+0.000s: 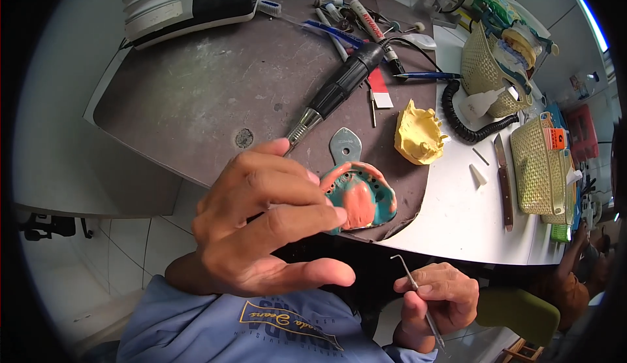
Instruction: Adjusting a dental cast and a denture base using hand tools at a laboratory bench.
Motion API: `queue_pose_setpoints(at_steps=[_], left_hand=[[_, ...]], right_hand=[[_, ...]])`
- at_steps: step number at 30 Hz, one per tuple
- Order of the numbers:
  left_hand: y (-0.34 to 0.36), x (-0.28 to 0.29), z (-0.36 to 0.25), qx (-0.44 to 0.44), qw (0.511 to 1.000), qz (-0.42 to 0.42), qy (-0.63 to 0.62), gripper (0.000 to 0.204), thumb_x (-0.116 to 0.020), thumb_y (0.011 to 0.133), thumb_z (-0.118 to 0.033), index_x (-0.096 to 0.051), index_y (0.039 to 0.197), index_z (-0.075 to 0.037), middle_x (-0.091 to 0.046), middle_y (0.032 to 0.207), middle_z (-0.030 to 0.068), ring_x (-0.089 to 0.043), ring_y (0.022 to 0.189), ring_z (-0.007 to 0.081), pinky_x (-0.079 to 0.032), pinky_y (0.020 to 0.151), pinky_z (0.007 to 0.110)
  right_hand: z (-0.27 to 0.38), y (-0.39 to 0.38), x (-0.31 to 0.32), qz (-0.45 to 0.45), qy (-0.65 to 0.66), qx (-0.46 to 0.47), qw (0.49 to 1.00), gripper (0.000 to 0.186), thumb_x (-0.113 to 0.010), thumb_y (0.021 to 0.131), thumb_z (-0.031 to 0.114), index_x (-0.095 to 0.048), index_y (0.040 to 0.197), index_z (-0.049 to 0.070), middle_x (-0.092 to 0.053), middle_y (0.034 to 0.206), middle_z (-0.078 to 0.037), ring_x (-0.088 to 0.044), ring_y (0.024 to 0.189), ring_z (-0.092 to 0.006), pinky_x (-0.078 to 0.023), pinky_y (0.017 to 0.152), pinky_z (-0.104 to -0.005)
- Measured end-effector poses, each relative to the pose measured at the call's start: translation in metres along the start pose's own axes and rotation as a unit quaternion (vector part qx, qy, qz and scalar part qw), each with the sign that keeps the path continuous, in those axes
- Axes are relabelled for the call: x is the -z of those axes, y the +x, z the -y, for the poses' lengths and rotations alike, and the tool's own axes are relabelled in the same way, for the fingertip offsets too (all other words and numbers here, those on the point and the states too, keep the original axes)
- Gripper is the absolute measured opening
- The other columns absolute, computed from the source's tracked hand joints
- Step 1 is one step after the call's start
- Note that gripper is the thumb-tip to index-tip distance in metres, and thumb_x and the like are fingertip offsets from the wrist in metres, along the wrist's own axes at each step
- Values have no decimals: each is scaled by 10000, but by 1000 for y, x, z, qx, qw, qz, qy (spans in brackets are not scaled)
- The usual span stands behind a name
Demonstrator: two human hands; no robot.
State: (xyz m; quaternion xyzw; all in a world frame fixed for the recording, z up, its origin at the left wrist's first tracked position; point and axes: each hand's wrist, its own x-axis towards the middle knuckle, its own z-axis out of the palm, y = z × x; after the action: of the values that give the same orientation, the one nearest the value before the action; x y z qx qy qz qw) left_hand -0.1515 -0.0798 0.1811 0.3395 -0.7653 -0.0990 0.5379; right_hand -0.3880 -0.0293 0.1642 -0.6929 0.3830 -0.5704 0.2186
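My left hand (pixel 261 222) hovers with fingers apart beside a dental impression (pixel 358 199), holding nothing. Pink and teal material with small dark holes fills the impression, which rests near the mat's front edge. Its metal tray handle (pixel 345 146) points away from me, and my fingertips cover part of its left side. In my right hand (pixel 447 291), lower and off the table's edge, a thin dental probe (pixel 406 270) is pinched between thumb and fingers. Its hooked tip points up and left, apart from the impression.
A black rotary handpiece (pixel 343 82) lies beyond my left hand, its coiled cord (pixel 467 128) running right. A yellow plaster model (pixel 418 134) sits right of the impression. Farther right are a wooden-handled knife (pixel 505 193) and a woven basket (pixel 529 167). Pens and burs lie at the back.
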Motion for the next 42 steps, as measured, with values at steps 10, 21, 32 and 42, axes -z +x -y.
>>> queue_pose_setpoints(at_steps=[10, 21, 32, 42], left_hand=[[8, -19, 12, 29, 991, 92, 89, 783, -893, 649, -349, -548, 1272, -24, -705, 1099, 101, -692, 931, 230, -402, 1036, 484], [14, -21, 16, 37, 994, 85, 59, 840, -930, 573, -231, -512, 1271, -22, -713, 1102, 93, -691, 892, 206, -451, 960, 455], [18, -22, 16, 36, 994, 90, 51, 870, -936, 542, -227, -500, 1270, -35, -706, 1117, 88, -691, 850, 207, -460, 930, 471], [17, -18, 16, 40, 993, 106, 46, 877, -942, 539, -211, -497, 1274, -35, -696, 1145, 93, -690, 867, 208, -449, 954, 484]], right_hand=[[-17, 46, -13, 30, -38, 51, 997, 273, -736, 660, -120, -615, 886, -24, -671, 742, -145, -731, 756, -317, -613, 685, -386], [-27, 52, -18, 51, -49, 68, 995, 249, -752, 671, -129, -599, 845, -37, -674, 691, -168, -736, 742, -310, -627, 725, -433], [-31, 54, -12, 83, -58, 73, 992, 251, -792, 678, -105, -623, 853, -43, -694, 734, -196, -738, 763, -335, -615, 713, -403], [-22, 65, -4, 146, -88, 75, 982, 240, -793, 710, -70, -642, 895, -41, -692, 784, -194, -737, 798, -348, -629, 717, -397]])
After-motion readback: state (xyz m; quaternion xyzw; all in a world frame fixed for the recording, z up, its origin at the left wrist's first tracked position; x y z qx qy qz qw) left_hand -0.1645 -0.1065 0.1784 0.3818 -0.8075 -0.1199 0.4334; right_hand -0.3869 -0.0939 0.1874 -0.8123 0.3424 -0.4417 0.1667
